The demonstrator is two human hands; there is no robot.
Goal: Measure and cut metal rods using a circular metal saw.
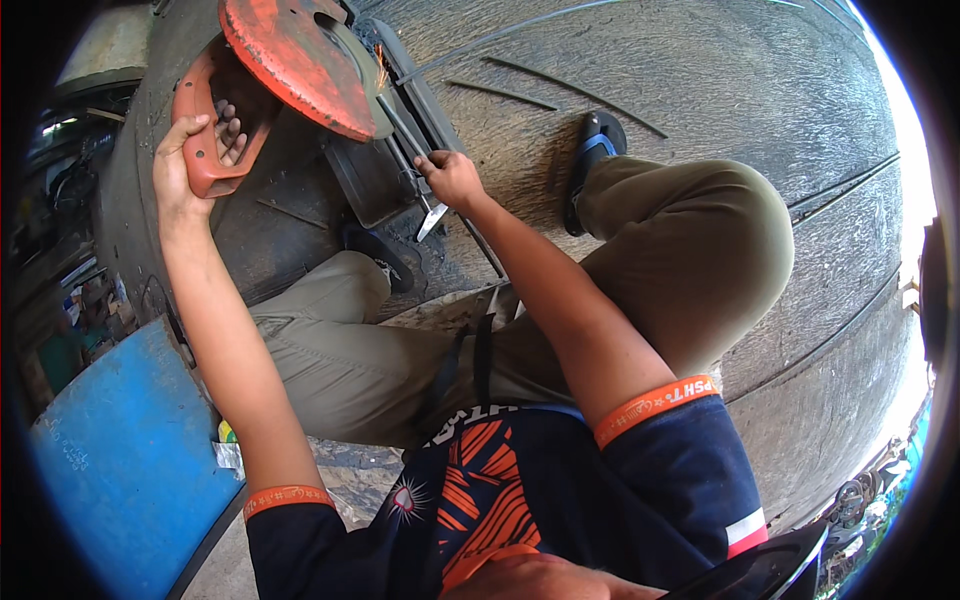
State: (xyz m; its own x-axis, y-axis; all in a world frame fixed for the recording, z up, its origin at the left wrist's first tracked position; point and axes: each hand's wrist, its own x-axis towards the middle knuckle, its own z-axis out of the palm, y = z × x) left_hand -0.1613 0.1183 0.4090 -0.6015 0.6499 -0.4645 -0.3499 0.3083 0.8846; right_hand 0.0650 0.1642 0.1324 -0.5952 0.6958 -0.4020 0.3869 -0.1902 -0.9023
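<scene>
A cut-off saw with a worn red guard (295, 70) stands ahead of me, left of centre. My left hand (205, 150) is closed round its red loop handle (192, 100). Beneath the guard shows the edge of the grey cutting disc (362, 65), where small orange sparks (382, 75) fly. In my right hand (452, 180), pinched between the fingers, is a thin metal rod (402, 127) whose far end reaches the disc. Just below that hand is the saw's clamp crank (432, 222), on the near end of the dark base (368, 185).
Two loose rods (580, 92) lie on the worn floor sheet (740, 90) right of the saw, and a short rod (290, 213) lies to its left. My sandalled feet (592, 150) flank the base. A blue panel (130, 460) stands at the lower left.
</scene>
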